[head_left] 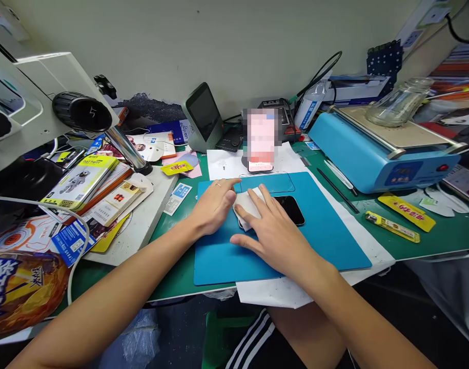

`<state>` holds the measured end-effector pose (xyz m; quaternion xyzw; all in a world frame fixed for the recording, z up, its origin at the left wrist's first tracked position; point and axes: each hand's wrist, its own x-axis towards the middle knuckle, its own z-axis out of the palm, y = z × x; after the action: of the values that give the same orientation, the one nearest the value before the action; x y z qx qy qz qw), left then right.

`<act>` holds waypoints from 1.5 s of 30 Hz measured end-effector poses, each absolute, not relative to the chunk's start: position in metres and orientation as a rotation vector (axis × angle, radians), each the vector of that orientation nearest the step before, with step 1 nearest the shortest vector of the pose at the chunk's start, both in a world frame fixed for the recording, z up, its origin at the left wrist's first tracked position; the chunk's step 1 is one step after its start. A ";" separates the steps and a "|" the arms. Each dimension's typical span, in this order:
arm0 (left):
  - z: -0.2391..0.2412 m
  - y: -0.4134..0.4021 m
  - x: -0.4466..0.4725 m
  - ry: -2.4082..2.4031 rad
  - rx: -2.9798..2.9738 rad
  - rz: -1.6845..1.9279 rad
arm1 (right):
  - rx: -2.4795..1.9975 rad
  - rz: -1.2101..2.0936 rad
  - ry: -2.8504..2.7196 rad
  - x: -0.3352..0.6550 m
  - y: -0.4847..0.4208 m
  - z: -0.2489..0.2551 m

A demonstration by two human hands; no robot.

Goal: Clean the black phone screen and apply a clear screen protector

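A black phone [293, 208] lies screen up on a blue mat [326, 236] in the middle of the bench. My right hand [274, 230] lies flat over the phone's left end, fingers stretched out, pressing a white cloth [246, 205] onto the glass. My left hand [215, 202] rests beside it on the mat, fingers curled, its thumb touching the cloth's left edge.
A blue machine [376, 154] with a glass jar [398, 102] on top stands at the right. A second phone [260, 139] stands upright behind the mat. A microscope [38, 107] and battery boxes [80, 182] crowd the left. Yellow packets [407, 211] lie at the right.
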<state>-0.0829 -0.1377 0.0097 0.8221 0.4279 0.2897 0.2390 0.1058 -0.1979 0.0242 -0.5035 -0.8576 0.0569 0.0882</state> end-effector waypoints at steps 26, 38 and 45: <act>0.009 -0.138 -0.085 1.154 2.329 0.713 | -1.814 -0.134 -2.359 0.205 -0.244 0.004; 0.013 -0.140 -0.083 1.152 2.327 0.686 | -2.023 0.105 -2.279 0.193 -0.201 0.019; 0.013 -0.139 -0.084 1.150 2.319 0.680 | -2.004 0.092 -2.284 0.199 -0.216 0.015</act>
<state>-0.0841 -0.1394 0.0126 0.8431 0.4182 0.2471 0.2308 0.1988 -0.2163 0.0149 -0.6583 -0.7504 0.0304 0.0507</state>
